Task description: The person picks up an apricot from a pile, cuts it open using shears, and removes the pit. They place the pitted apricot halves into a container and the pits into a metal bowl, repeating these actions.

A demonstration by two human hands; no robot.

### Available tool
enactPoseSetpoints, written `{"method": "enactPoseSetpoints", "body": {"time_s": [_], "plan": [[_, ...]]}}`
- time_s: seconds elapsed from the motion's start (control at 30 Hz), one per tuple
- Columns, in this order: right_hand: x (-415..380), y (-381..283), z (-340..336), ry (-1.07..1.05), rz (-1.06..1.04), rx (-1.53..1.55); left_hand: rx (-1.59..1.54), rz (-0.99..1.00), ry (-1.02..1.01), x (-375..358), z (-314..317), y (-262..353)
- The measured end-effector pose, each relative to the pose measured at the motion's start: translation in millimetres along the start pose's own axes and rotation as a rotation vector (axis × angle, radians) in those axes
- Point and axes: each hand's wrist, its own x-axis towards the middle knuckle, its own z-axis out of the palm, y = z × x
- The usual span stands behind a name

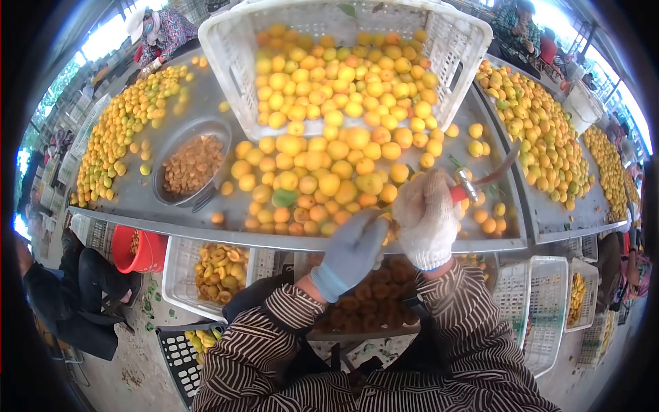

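At the table's front edge, my left hand (pixel 350 253) wears a grey glove, its fingers closed around a yellow fruit (pixel 390 226) that is mostly hidden between the hands. My right hand (pixel 427 216), in a white knitted glove, is wrapped round the red handle (pixel 463 189) of a curved blade (pixel 501 165), which points up and to the right. Just beyond both hands lies a heap of yellow fruit (pixel 329 184), spilling from a tipped white crate (pixel 226 75). A metal bowl (pixel 161 175) of brown pits stands to the left.
More fruit is piled on the metal table (pixel 206 223) at left and right. Below its edge are a red bucket (pixel 154 255), a white crate of cut fruit (pixel 175 275), white crates (pixel 511 295) at right and a black basket (pixel 175 357). Several people sit around.
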Motion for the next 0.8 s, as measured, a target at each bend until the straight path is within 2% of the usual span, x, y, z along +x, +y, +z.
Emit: {"method": "enactPoseSetpoints", "body": {"time_s": [0.13, 0.2, 0.27, 0.37, 0.43, 0.5, 0.57, 0.63, 0.73, 0.8], "plan": [[3.5, 2.3, -5.6, -0.096, 0.161, 0.238, -0.022, -0.027, -0.007, -3.3, -2.1, -2.0], [4.4, -3.7, -1.6, 0.028, 0.311, 0.56, -0.028, -0.062, 0.009, -2.3, -2.9, 0.6], [4.4, -0.8, -7.2, -0.024, 0.31, 0.572, -0.034, -0.097, 0.025, -2.3, -3.3, -0.8], [2.4, 5.9, -8.7, -0.088, 0.28, 0.548, -0.199, -0.031, -0.055, -1.2, -4.0, -6.2], [0.9, 5.1, -7.7, -0.1, 0.251, 0.512, -0.482, -0.25, -0.069, 0.8, -4.2, -4.0], [-0.1, 0.1, -5.8, -0.115, 0.233, 0.361, -0.463, -0.251, -0.067, 0.1, -2.0, -1.6], [-0.6, 2.0, -5.3, -0.115, 0.239, 0.368, -0.446, -0.252, -0.064, -0.7, -1.2, 1.6], [-1.3, 2.5, -3.2, -0.116, 0.245, 0.374, -0.616, -0.396, -0.063, 0.9, -1.8, 4.9], [-1.7, 1.8, -0.2, -0.078, 0.257, 0.447, -0.68, -0.439, -0.101, 4.9, -3.8, 1.5], [-0.5, 4.7, -1.4, -0.138, 0.21, 0.412, -0.736, -0.449, -0.116, 5.2, -5.1, -1.0]]}}
